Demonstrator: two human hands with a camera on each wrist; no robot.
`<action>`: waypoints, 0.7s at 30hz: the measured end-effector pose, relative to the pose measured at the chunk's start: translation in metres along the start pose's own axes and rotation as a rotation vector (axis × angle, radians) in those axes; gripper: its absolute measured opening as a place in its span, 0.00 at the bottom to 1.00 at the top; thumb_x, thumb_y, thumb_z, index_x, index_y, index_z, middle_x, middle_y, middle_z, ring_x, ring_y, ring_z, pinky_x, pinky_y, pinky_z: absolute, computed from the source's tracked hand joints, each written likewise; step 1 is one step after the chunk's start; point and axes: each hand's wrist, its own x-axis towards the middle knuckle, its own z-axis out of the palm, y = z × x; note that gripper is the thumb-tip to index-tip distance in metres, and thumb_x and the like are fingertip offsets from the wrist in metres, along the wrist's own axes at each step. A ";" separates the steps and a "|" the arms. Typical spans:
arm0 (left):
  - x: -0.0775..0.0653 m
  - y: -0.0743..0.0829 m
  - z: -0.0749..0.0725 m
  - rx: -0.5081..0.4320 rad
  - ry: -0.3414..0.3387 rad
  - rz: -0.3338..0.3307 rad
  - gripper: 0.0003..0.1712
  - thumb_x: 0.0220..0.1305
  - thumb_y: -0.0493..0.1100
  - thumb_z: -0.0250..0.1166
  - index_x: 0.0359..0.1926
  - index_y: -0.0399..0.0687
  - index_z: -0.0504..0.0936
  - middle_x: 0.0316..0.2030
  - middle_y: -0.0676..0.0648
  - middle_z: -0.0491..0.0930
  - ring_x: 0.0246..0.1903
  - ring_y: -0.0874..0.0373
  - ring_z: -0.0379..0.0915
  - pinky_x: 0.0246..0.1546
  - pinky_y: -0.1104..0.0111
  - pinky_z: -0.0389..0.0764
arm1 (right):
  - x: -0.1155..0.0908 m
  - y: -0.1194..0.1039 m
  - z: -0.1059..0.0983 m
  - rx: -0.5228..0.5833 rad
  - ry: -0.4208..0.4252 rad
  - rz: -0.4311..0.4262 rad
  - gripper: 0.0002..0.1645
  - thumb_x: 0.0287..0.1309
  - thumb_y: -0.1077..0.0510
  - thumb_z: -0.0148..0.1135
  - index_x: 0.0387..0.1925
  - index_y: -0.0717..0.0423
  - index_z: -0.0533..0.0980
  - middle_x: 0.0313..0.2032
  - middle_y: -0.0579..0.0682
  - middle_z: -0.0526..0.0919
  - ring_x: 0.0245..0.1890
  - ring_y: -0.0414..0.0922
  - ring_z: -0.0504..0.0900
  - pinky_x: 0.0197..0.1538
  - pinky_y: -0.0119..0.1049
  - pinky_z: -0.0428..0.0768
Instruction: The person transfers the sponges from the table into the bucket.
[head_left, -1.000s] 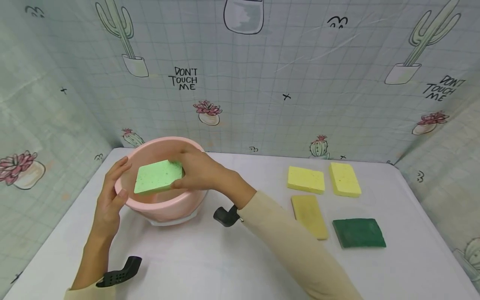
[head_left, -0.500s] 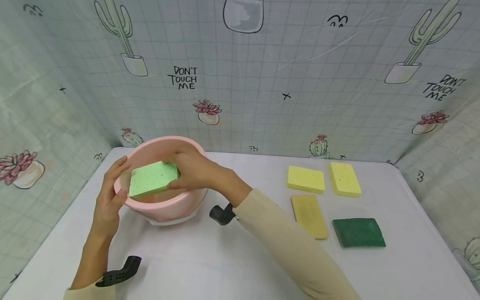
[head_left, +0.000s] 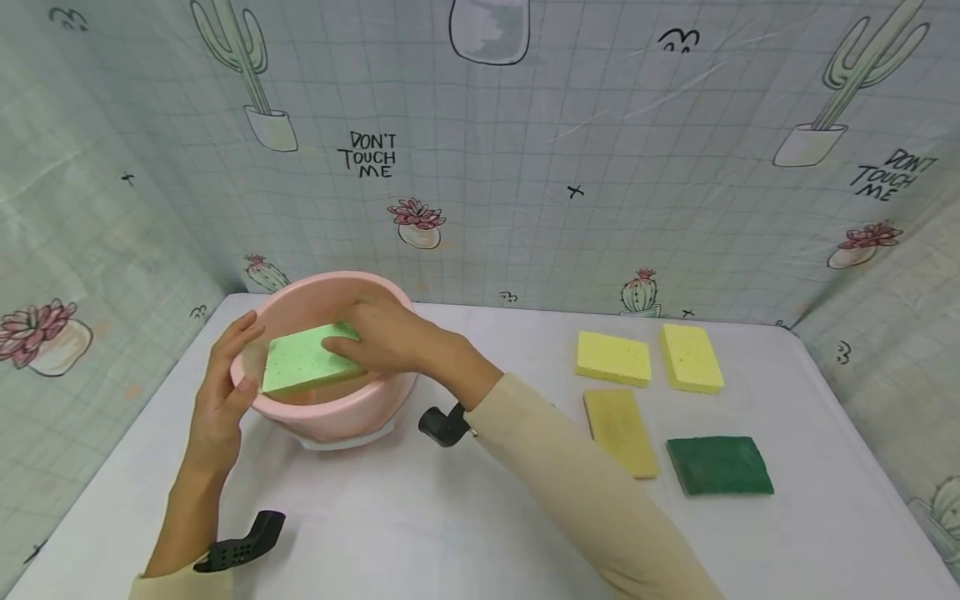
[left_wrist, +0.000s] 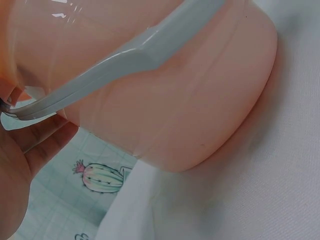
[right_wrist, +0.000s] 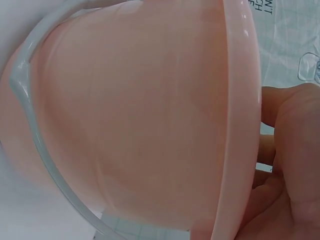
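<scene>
A pink bucket (head_left: 337, 423) stands at the left of the white table, its pale grey handle (left_wrist: 135, 57) hanging against the outside wall. My left hand (head_left: 217, 408) grips the rim on the left, thumb near the inner edge and fingers along the outside. With my right hand (head_left: 390, 333) I hold a light green sponge (head_left: 303, 362), tilted over the bucket's mouth, the thumb lying on its upper face. The sponge's near left corner is close to the front rim; whether they touch I cannot tell. In the right wrist view the bucket wall hides the sponge and some fingertips.
To the right lie two bright yellow sponges (head_left: 612, 359) (head_left: 691, 358), a darker yellow sponge (head_left: 619, 433) and a dark green sponge (head_left: 718, 465). A cactus-print cloth (head_left: 495, 167) hangs behind the table and at both sides.
The right hand and the light green sponge have shifted slightly left. The right thumb has moved from the sponge's edge onto its upper face. The left hand and the bucket stay put.
</scene>
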 end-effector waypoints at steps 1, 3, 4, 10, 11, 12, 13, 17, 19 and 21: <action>0.000 0.000 0.000 -0.002 -0.001 0.003 0.30 0.62 0.39 0.48 0.67 0.41 0.65 0.71 0.48 0.54 0.70 0.52 0.44 0.69 0.54 0.43 | -0.001 0.000 0.000 -0.003 -0.006 0.023 0.21 0.68 0.51 0.52 0.55 0.58 0.75 0.46 0.46 0.79 0.49 0.37 0.71 0.57 0.23 0.63; 0.000 0.000 0.001 -0.008 -0.005 0.014 0.30 0.62 0.39 0.47 0.67 0.39 0.65 0.71 0.46 0.54 0.70 0.51 0.44 0.68 0.56 0.46 | -0.002 0.000 -0.001 -0.024 -0.013 0.061 0.21 0.69 0.51 0.50 0.55 0.58 0.76 0.51 0.48 0.79 0.56 0.39 0.70 0.60 0.24 0.62; 0.001 0.001 0.001 -0.007 -0.007 0.012 0.30 0.62 0.38 0.47 0.67 0.40 0.65 0.71 0.46 0.54 0.70 0.51 0.44 0.68 0.57 0.48 | -0.003 0.000 -0.001 -0.035 -0.016 0.083 0.21 0.69 0.51 0.50 0.55 0.58 0.76 0.54 0.48 0.78 0.59 0.40 0.69 0.61 0.25 0.62; 0.001 0.001 0.001 0.010 -0.014 -0.032 0.31 0.61 0.38 0.46 0.68 0.42 0.64 0.72 0.50 0.53 0.71 0.53 0.43 0.67 0.59 0.55 | -0.006 0.002 -0.002 -0.026 -0.010 0.108 0.23 0.68 0.51 0.49 0.58 0.57 0.74 0.58 0.48 0.75 0.62 0.41 0.66 0.62 0.26 0.61; 0.001 0.000 0.001 0.011 -0.015 -0.032 0.31 0.62 0.38 0.46 0.68 0.41 0.64 0.72 0.50 0.53 0.71 0.53 0.44 0.66 0.60 0.55 | -0.006 0.002 -0.002 -0.019 -0.012 0.105 0.23 0.68 0.52 0.50 0.59 0.58 0.74 0.58 0.48 0.75 0.62 0.41 0.66 0.62 0.26 0.61; 0.001 0.000 0.001 0.010 -0.015 -0.029 0.31 0.62 0.38 0.46 0.68 0.41 0.64 0.72 0.49 0.53 0.71 0.52 0.44 0.66 0.60 0.55 | -0.007 0.002 -0.003 -0.014 -0.013 0.101 0.23 0.68 0.52 0.50 0.59 0.58 0.74 0.59 0.48 0.75 0.62 0.41 0.66 0.62 0.26 0.61; 0.001 0.000 0.001 0.010 -0.015 -0.028 0.31 0.62 0.38 0.46 0.67 0.41 0.64 0.72 0.49 0.53 0.71 0.52 0.44 0.66 0.60 0.55 | -0.009 0.002 -0.003 -0.015 -0.014 0.098 0.24 0.68 0.51 0.50 0.60 0.58 0.73 0.59 0.48 0.74 0.63 0.40 0.66 0.62 0.26 0.61; 0.001 0.000 0.000 0.013 -0.014 -0.028 0.31 0.61 0.38 0.46 0.67 0.41 0.64 0.72 0.49 0.53 0.71 0.52 0.43 0.67 0.58 0.54 | -0.017 0.001 -0.007 -0.014 0.005 0.069 0.24 0.67 0.51 0.52 0.60 0.57 0.73 0.59 0.48 0.74 0.62 0.40 0.67 0.61 0.25 0.62; 0.001 0.000 -0.001 0.017 -0.011 -0.032 0.31 0.61 0.38 0.46 0.67 0.42 0.65 0.71 0.50 0.54 0.71 0.53 0.43 0.67 0.58 0.53 | -0.023 0.001 -0.009 -0.004 0.029 0.050 0.24 0.66 0.52 0.53 0.60 0.57 0.74 0.58 0.48 0.74 0.59 0.39 0.70 0.59 0.26 0.64; 0.000 -0.001 -0.002 0.025 -0.009 -0.032 0.31 0.61 0.38 0.46 0.68 0.42 0.64 0.72 0.50 0.53 0.71 0.53 0.44 0.67 0.58 0.52 | -0.028 0.001 -0.011 0.012 0.062 0.025 0.23 0.66 0.53 0.53 0.59 0.57 0.74 0.57 0.48 0.75 0.52 0.39 0.74 0.55 0.26 0.68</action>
